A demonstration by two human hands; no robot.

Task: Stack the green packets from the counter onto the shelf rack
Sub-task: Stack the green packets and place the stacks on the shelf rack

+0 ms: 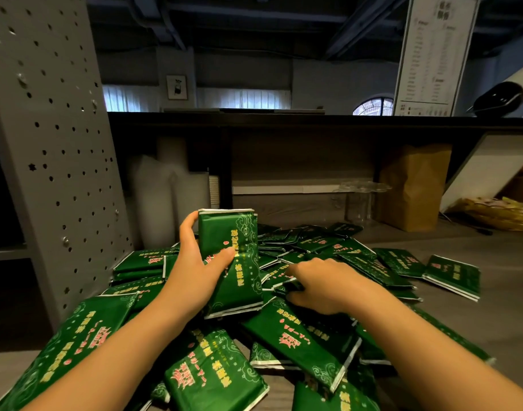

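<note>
A heap of several green packets (pixel 313 330) with gold and pink print covers the grey counter (pixel 476 321). My left hand (pixel 198 262) grips a small stack of green packets (pixel 233 262), held upright above the heap, thumb across the front. My right hand (pixel 319 286) reaches down into the pile just to the right, its fingers curled round the edge of a packet (pixel 279 280) lying there. The grey perforated side panel of the shelf rack (pixel 55 143) stands at the left.
A brown paper bag (pixel 411 188) and clear plastic cups (pixel 361 200) stand at the back under a dark upper ledge (pixel 284 117). A woven basket (pixel 497 212) sits at far right. Loose packets (pixel 453 274) spread right across the counter.
</note>
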